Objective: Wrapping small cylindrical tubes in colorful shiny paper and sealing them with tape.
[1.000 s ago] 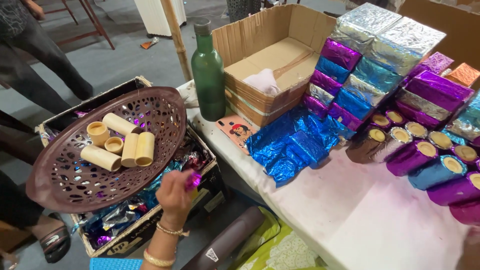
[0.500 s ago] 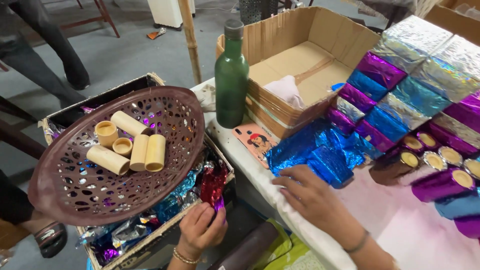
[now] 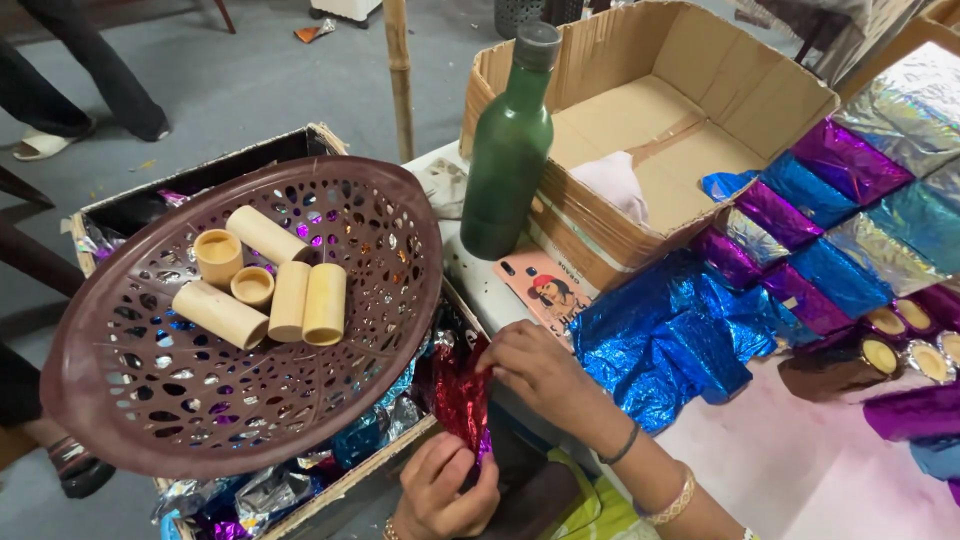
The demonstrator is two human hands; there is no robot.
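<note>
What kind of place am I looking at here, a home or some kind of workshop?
Likely a small hand-wrapping workshop: stacks of coloured foil sheets, bare cardboard tubes in a perforated basket, and foil-wrapped tubes lined up on the table.

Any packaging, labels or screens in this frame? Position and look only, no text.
Cardboard box: top centre, open, brown, white cloth inside.
Phone case: beside the green bottle, pink, cartoon figure.
Red foil: crumpled, held by left hand and right hand.
No screens.
</note>
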